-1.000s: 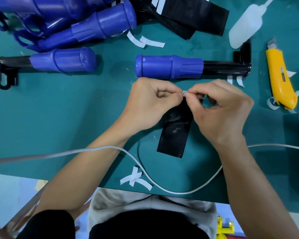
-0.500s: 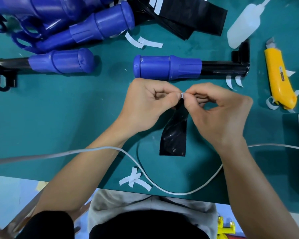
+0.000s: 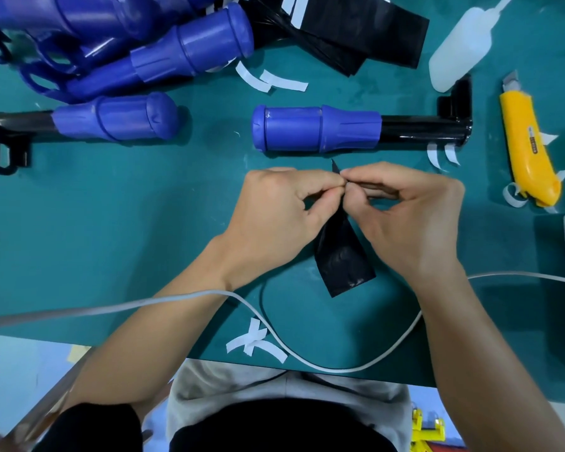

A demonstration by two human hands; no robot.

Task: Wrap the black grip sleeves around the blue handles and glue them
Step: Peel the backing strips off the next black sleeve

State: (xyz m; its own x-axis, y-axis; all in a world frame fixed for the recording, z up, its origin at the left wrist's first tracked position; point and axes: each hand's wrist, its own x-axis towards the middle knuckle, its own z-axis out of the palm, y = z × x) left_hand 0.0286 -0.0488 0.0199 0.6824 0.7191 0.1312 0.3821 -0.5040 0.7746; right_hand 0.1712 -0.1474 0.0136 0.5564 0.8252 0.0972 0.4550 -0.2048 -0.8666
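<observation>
our left hand and right hand both pinch the black sleeve by its top edge, likely to peel backing; blue handle lies just beyond for wrapping.

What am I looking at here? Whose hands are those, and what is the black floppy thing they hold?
No machine here, just a person working. The one picture comes from a camera worn on their head, looking down, so you see their own arms. The left hand and the right hand pinch the top of a black grip sleeve with their fingers; the rest trails toward the person. Beyond the hands, on the green table, lies a blue handle on a black bar; more blue handles are piled far left. A stack of black sleeves, a white squeeze bottle, a yellow knife, white paper strips and a white cable lie around.
</observation>
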